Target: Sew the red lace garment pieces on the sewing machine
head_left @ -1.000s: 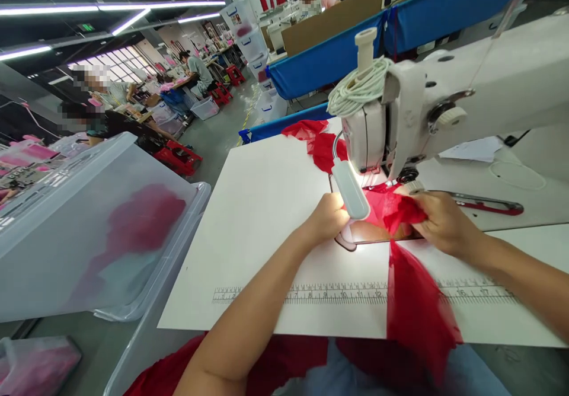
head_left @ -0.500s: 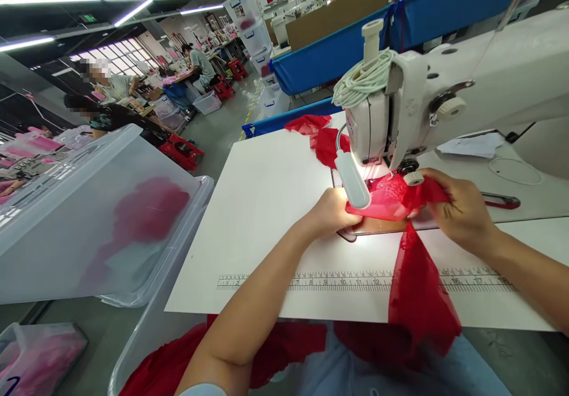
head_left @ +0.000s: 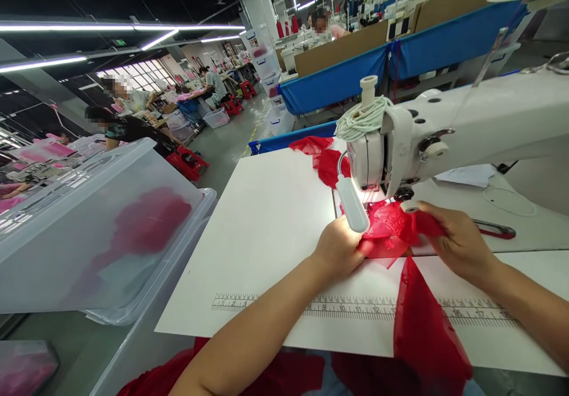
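Sheer red lace fabric (head_left: pixel 389 227) lies under the head of a white sewing machine (head_left: pixel 368 159), lit by a small lamp (head_left: pixel 352 204). My left hand (head_left: pixel 340 248) is closed on the fabric's left edge, its fingertips partly hidden by the lamp and cloth. My right hand (head_left: pixel 457 242) pinches the right part of the fabric beside the machine's foot. A red panel (head_left: pixel 424 319) drapes from there over the table's front edge. The needle area is mostly hidden by the machine head and the lamp.
More red fabric (head_left: pixel 326 162) lies behind the needle area. Red-handled snips (head_left: pixel 495 229) rest right of my right hand. A printed ruler (head_left: pixel 329 307) runs along the white table (head_left: pixel 267 206). A translucent bin (head_left: pixel 84 236) stands at the left. Other people sit at machines farther back.
My head view has tilted up, so the scene sits lower. My left hand has shifted its hold along the fabric, which now looks more bunched near it. My right hand keeps its grip.
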Available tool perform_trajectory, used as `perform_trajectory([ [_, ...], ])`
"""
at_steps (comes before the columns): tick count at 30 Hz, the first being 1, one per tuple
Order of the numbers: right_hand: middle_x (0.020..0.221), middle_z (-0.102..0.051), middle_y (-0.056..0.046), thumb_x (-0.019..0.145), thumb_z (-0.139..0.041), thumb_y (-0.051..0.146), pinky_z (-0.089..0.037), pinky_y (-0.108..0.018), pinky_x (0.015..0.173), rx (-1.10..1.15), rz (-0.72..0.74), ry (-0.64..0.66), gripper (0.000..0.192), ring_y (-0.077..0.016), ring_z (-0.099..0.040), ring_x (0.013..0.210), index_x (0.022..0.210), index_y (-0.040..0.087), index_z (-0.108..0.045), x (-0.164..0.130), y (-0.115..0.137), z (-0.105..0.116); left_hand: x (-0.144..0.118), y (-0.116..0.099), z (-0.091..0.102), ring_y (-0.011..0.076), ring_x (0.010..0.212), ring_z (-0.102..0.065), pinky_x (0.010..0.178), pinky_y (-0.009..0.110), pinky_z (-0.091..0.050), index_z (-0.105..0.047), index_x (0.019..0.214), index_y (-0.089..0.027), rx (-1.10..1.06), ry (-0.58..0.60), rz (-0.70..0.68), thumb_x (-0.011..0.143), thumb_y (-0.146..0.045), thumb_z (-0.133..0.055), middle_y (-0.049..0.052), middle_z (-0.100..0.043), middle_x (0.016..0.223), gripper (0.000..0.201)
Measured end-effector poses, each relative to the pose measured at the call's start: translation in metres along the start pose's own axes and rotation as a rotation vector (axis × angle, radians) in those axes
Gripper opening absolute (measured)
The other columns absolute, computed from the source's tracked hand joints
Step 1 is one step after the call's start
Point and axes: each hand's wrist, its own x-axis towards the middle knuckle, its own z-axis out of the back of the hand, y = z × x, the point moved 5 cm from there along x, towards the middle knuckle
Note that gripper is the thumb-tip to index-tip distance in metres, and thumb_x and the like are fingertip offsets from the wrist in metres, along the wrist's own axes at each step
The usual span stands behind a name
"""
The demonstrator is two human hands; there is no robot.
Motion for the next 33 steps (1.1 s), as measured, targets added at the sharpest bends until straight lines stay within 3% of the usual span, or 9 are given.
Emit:
perform_trajectory([
  [7,0.061,-0.058,0.001,0.101,-0.046,0.044,-0.042,-0.025,0.05,0.114,-0.006,0.058,0.038,-0.0151,-0.05,0.052,0.07,0.023,-0.056,-0.005,-0.004,-0.009,0.0,-0.004,-0.007,0.0159,0.068,-0.053,0.056,0.026,-0.041,-0.048,0.071,-0.021,0.254,-0.034,-0.074,0.085,-0.019,-0.057,0.001,-0.051,0.071,0.017],
  [10,0.072,-0.065,0.0,0.097,-0.051,0.039,-0.048,-0.028,0.057,0.039,-0.014,0.147,0.026,-0.0184,-0.058,0.06,0.078,0.025,-0.06,-0.006,-0.008,-0.01,-0.002,-0.007,-0.006,0.0152,0.065,-0.05,0.054,0.026,-0.037,-0.048,0.072,-0.021,0.299,0.019,-0.119,0.08,-0.016,-0.058,0.0,-0.05,0.069,0.014],
  [13,0.09,-0.069,-0.004,0.096,-0.046,0.023,-0.05,-0.029,0.065,-0.116,0.127,0.288,0.02,-0.0214,-0.066,0.078,0.094,0.025,-0.065,-0.011,-0.008,-0.014,-0.004,-0.011,-0.002,0.0139,0.059,-0.047,0.049,0.027,-0.03,-0.049,0.071,-0.02,0.352,0.043,-0.208,0.079,-0.01,-0.055,-0.001,-0.051,0.067,0.014],
  [16,0.087,-0.065,-0.003,0.094,-0.037,0.009,-0.041,-0.027,0.056,-0.309,0.272,0.383,0.033,-0.0172,-0.061,0.069,0.094,0.024,-0.065,-0.017,-0.008,-0.02,-0.006,-0.015,-0.001,0.0133,0.056,-0.046,0.045,0.028,-0.026,-0.052,0.072,-0.019,0.409,0.049,-0.284,0.083,-0.003,-0.047,-0.001,-0.054,0.066,0.02],
  [19,0.094,-0.068,-0.004,0.092,-0.034,0.002,-0.034,-0.028,0.051,-0.442,0.391,0.36,0.033,-0.0143,-0.056,0.061,0.089,0.022,-0.061,-0.018,-0.004,-0.022,-0.007,-0.018,-0.002,0.0134,0.058,-0.052,0.045,0.027,-0.03,-0.057,0.077,-0.018,0.421,0.089,-0.288,0.083,0.001,-0.045,0.001,-0.061,0.074,0.024],
  [22,0.081,-0.065,-0.003,0.095,-0.036,0.004,-0.031,-0.028,0.048,-0.517,0.508,0.309,0.03,-0.0146,-0.052,0.056,0.08,0.021,-0.056,-0.018,0.001,-0.023,-0.008,-0.022,-0.001,0.015,0.067,-0.061,0.046,0.026,-0.039,-0.062,0.09,-0.015,0.404,0.181,-0.234,0.088,-0.001,-0.044,0.006,-0.067,0.09,0.023],
  [27,0.081,-0.067,-0.005,0.096,-0.034,0.005,-0.031,-0.031,0.05,-0.6,0.497,0.213,0.033,-0.0168,-0.053,0.056,0.082,0.02,-0.061,-0.016,0.0,-0.021,-0.01,-0.03,0.006,0.0211,0.076,-0.067,0.055,0.031,-0.054,-0.065,0.115,-0.008,0.301,0.317,-0.141,0.089,-0.02,-0.054,0.019,-0.067,0.118,0.03],
  [30,0.077,-0.067,-0.005,0.095,-0.034,0.004,-0.032,-0.031,0.048,-0.625,0.528,0.219,0.035,-0.0166,-0.05,0.052,0.078,0.019,-0.061,-0.014,0.004,-0.02,-0.01,-0.035,0.011,0.0281,0.085,-0.069,0.063,0.038,-0.059,-0.063,0.126,-0.004,0.247,0.315,-0.136,0.09,-0.029,-0.053,0.025,-0.064,0.126,0.046],
  [33,0.075,-0.066,-0.005,0.097,-0.033,0.005,-0.033,-0.031,0.046,-0.642,0.555,0.187,0.038,-0.0159,-0.049,0.049,0.075,0.019,-0.06,-0.011,0.009,-0.017,-0.012,-0.037,0.013,0.0324,0.094,-0.069,0.075,0.043,-0.061,-0.067,0.121,-0.003,0.208,0.267,-0.148,0.101,-0.044,-0.04,0.026,-0.067,0.118,0.053],
])
